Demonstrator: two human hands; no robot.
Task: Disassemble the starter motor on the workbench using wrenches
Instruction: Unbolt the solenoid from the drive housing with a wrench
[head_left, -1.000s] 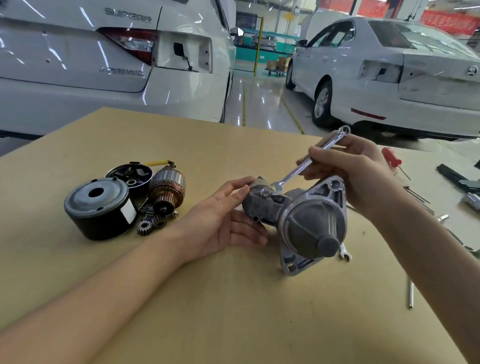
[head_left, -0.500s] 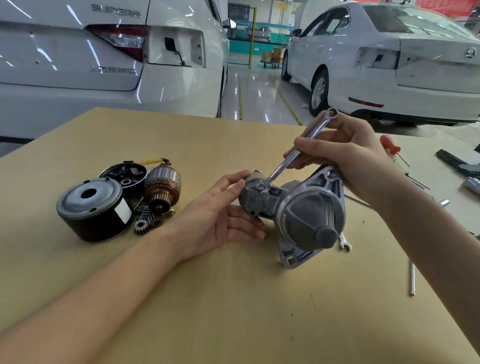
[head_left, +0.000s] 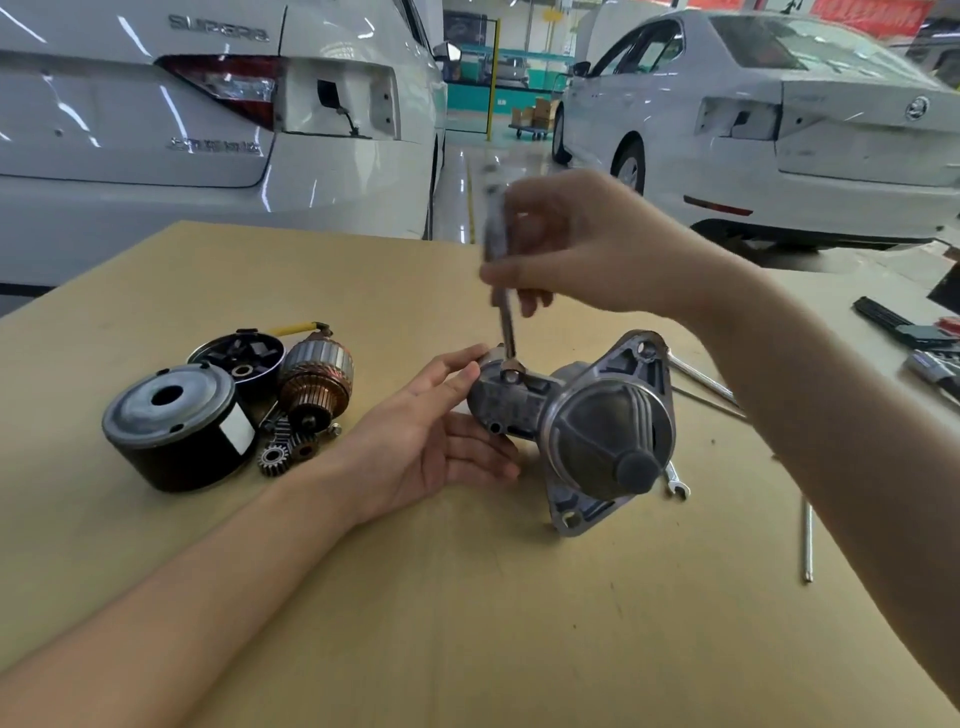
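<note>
Tan workbench (head_left: 467, 623) — white cars (head_left: 779, 130) behind

Two white cars stood beyond the bench: one (head_left: 208, 130) at left, rear badge lettered, number-plate recess bare; the other (head_left: 779, 124) at right. Between them ran a glossy floor (head_left: 457, 182) with a yellow post (head_left: 492, 78), teal barrier (head_left: 467, 98) and a trolley of cardboard boxes (head_left: 535, 117).
</note>
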